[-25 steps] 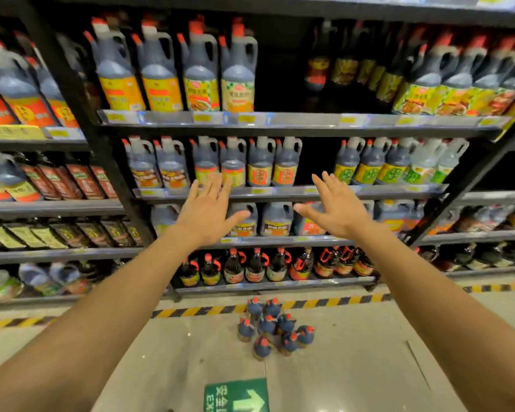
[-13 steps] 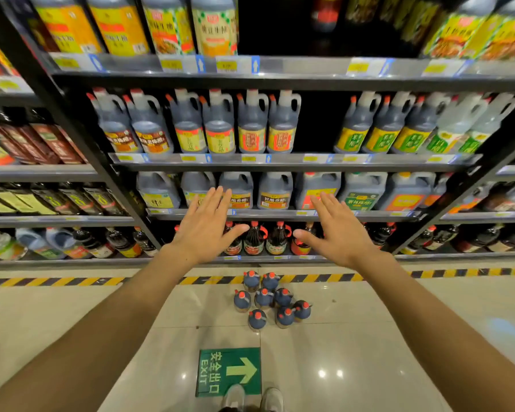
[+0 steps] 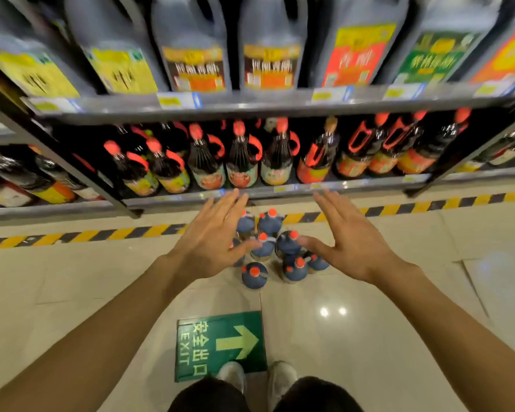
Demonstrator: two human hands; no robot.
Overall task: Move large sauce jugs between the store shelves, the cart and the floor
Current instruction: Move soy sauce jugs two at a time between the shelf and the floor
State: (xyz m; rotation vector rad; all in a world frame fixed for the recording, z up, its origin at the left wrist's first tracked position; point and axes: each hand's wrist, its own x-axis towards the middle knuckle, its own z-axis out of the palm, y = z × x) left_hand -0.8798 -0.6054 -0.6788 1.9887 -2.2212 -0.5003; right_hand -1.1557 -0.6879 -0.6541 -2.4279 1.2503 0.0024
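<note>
Several grey-blue sauce jugs with red caps (image 3: 269, 246) stand clustered on the tiled floor in front of the shelves. My left hand (image 3: 211, 240) hovers over the cluster's left side, fingers straight and spread, holding nothing. My right hand (image 3: 350, 243) hovers over its right side, likewise spread and empty. The left hand hides part of one jug. Large grey jugs with coloured labels (image 3: 269, 46) fill the shelf above, blurred. No cart is in view.
Dark bottles with red handles (image 3: 241, 162) line the bottom shelf (image 3: 280, 190). A yellow-black hazard stripe (image 3: 101, 234) runs along the floor at the shelf base. A green EXIT floor sign (image 3: 220, 343) lies just ahead of my shoes (image 3: 281, 379).
The view has tilted down and closer to the shelves. Both hands have dropped from shelf height to just above the floor jugs, still spread and empty.
</note>
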